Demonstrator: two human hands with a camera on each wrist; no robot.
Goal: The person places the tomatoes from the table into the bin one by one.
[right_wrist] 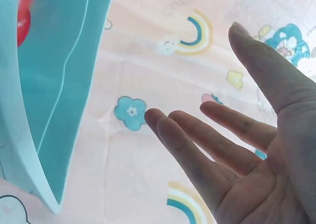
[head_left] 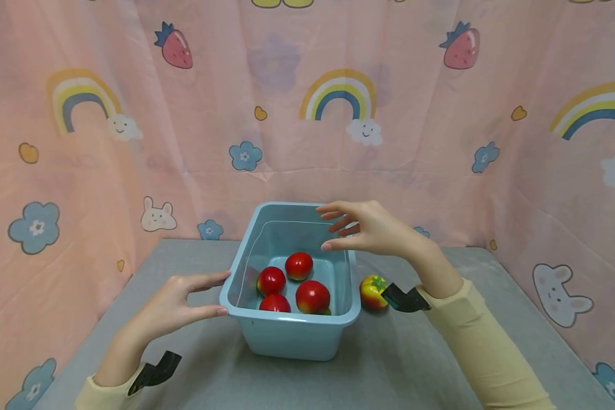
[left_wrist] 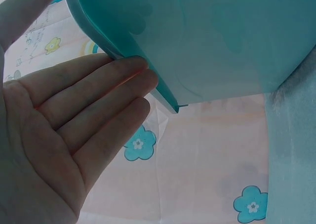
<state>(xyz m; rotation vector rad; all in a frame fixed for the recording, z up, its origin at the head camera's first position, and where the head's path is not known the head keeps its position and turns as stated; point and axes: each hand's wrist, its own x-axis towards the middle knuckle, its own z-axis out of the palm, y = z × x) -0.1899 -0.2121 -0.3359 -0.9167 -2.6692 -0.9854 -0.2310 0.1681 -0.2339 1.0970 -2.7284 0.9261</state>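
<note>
A light blue plastic bin (head_left: pixel 292 336) stands on the grey table. On its floor lie several glossy red round fruits (head_left: pixel 299 266), some with a yellow-green patch. My left hand (head_left: pixel 169 302) is at the bin's left rim, fingers straight and thumb apart; the left wrist view shows fingertips against the outside of the rim (left_wrist: pixel 94 33). Over the bin's right rim hovers my right hand (head_left: pixel 376 230), palm facing left, fingers spread and slightly bent, holding nothing. A red-and-yellow round fruit with a green top (head_left: pixel 373 292) sits on the table just right of the bin, below my right forearm.
A pink patterned cloth (head_left: pixel 415 159) hangs behind the table and along both sides. The grey tabletop (head_left: pixel 200 250) extends around the bin. Black straps (head_left: pixel 406 298) are on both wrists, over pale yellow sleeves.
</note>
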